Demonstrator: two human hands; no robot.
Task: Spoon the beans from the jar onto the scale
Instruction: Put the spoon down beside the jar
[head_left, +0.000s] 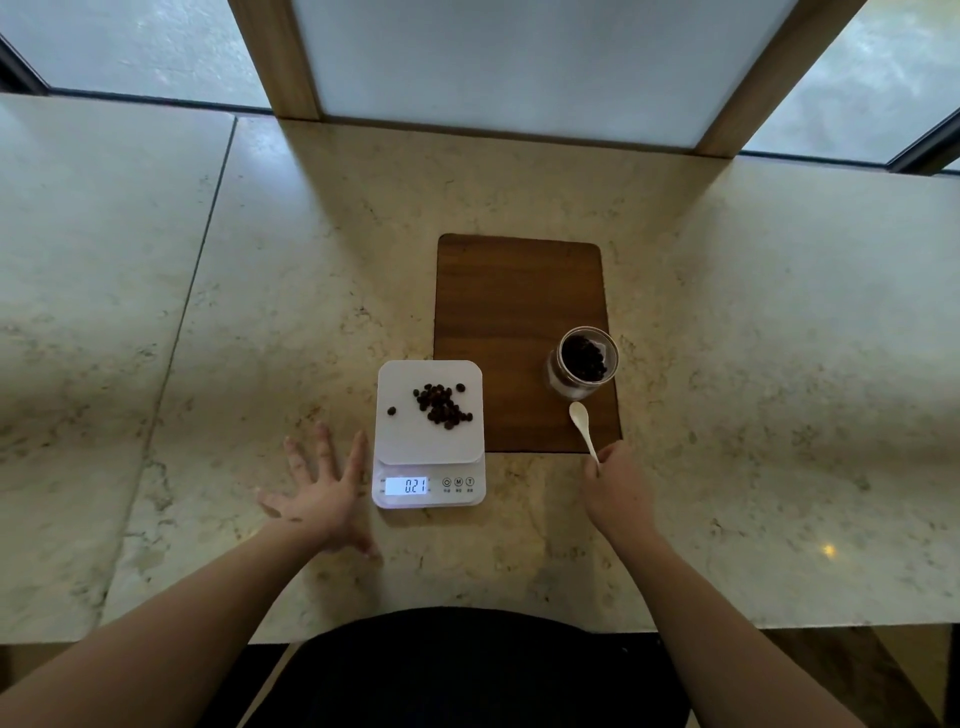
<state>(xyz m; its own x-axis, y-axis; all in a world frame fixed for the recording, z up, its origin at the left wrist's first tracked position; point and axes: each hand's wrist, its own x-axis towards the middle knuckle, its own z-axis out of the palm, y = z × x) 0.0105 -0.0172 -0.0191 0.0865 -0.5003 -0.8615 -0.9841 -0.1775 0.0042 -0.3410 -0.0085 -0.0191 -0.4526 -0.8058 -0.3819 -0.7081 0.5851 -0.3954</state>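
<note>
Beans (442, 406): a loose dark cluster lies on the white platform of the scale (429, 447), right of centre, with one stray bean apart near the platform's left edge. Display lit, reads 0.21. Three round buttons sit to the right of the display.

Jar (583, 362): clear glass, lid off, upright, standing on the near right corner of a brown mat (519, 322) — dark beans visible inside. Scale's far right corner overlaps or touches the mat's near left corner; cannot tell which.

Spoon (584, 429): white, bowl empty, pointing toward the jar and lying just short of it over the mat. Handle end is pinched in the right hand (618, 493), fingers closed around it, hand at the mat's near edge.

Left hand (322, 488): holds nothing, fingers spread flat, palm down over the stone counter (753, 364) just left of the scale — contact with the counter cannot be told.
</note>
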